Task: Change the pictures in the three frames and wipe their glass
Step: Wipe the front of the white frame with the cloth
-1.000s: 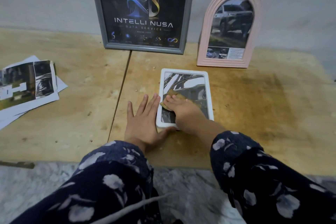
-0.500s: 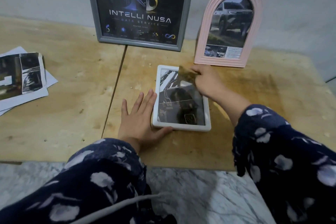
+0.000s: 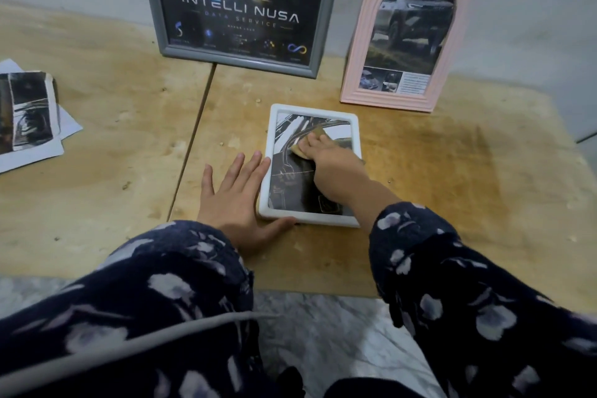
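Note:
A small white frame (image 3: 310, 220) lies flat on the wooden board with a dark picture under its glass. My right hand (image 3: 332, 165) presses a yellowish cloth (image 3: 315, 136) onto the upper part of the glass. Flat on the board, my left hand (image 3: 235, 194) has straight fingers along the frame's left edge and its thumb at the bottom left corner. A grey frame (image 3: 239, 61) with a dark logo picture leans on the wall behind. To its right stands a pink arched frame (image 3: 361, 52) showing a car.
Loose prints and paper sheets (image 3: 29, 119) lie at the left edge of the wooden board (image 3: 113, 139). A seam runs between two board panels left of the white frame. A marble floor (image 3: 316, 326) shows below the board's front edge.
My right hand with the cloth swept from the glass's lower part up to the frame's top right corner, then came back onto the upper middle of the glass. My left hand stayed put.

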### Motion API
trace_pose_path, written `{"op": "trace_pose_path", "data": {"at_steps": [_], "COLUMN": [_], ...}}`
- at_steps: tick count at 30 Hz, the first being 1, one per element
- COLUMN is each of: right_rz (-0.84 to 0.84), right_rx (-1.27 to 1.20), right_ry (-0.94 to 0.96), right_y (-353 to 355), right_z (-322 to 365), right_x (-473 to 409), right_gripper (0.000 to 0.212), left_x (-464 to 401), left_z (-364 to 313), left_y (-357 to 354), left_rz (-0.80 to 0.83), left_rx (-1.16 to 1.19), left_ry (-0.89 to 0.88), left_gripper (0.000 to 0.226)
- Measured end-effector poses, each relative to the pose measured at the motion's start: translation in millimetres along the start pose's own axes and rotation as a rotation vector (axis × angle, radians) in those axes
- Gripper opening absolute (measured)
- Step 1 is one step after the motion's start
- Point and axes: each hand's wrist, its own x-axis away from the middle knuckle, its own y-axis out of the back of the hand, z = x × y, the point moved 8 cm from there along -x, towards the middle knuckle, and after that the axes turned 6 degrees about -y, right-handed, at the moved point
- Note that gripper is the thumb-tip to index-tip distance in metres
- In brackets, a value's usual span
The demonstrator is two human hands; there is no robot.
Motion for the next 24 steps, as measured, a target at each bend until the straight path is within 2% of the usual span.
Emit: {"op": "trace_pose_path", "data": {"at_steps": [5,14,17,18,20,22,24], "right_rz": [-0.104,0.031,0.077,0.055,-0.113,-0.319,-0.386], "right_rx": [0.019,0.019,-0.282,-0.386,-0.464,-0.439,-0.384], "right_ry": [0.07,0.094,0.019,-0.03,-0.123,-0.159,-0.157], "right_y": [-6,-5,16,27,55,81,86], "right_z": [12,13,-4,-13,-30,-36,-33], "right_x": [39,76,63,55,39,25,9], "right_gripper": [0.06,0.046,0.041,0.042,0.043,0.046,0.05], "left_x": [-1,0,0,0,0,-1,-1], "left_z": [-1,-3,-2,-2,-1,-1,0], "left_y": [0,4,4,4,4,4,4], "left_rz": [-0.003,-0.01,-0.008,-0.008,-0.005,-0.003,0.0], "left_rx": [0.02,0.04,0.038,0.037,0.034,0.044,0.048], "left_ry": [-0.003,-0.002,0.003,0.005,0.006,0.009,0.014], "left_gripper": [0.108,0.11,0.109,0.109,0.11,0.11,0.11]}}
